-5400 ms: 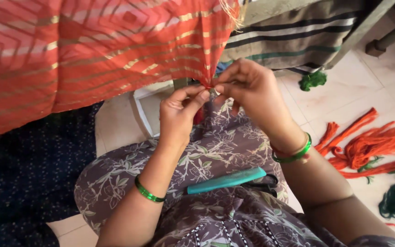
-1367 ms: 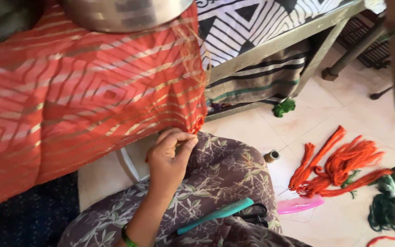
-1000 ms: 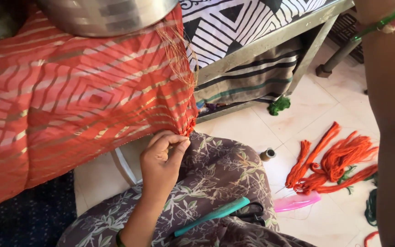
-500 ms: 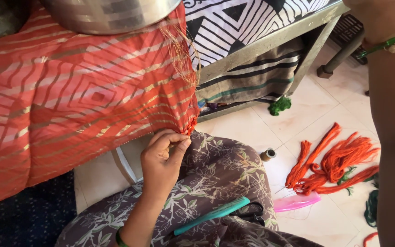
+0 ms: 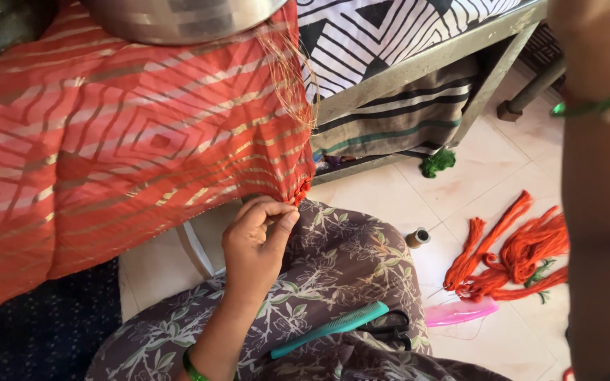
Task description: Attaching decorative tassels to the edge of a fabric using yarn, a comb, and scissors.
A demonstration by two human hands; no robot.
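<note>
Left hand (image 5: 254,243): grip pinched shut on the knotted fringe (image 5: 301,190) at the lower corner of the red cloth (image 5: 121,141); fringe just above the fingertips, cloth edge running up and away. Right forearm (image 5: 601,212) raised at the far right, well apart; its grip out of view.

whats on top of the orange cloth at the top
A shiny metal pot sits on the orange cloth at its upper edge; only its lower part shows, so its contents are out of view. What the cloth is draped over is covered.
</note>
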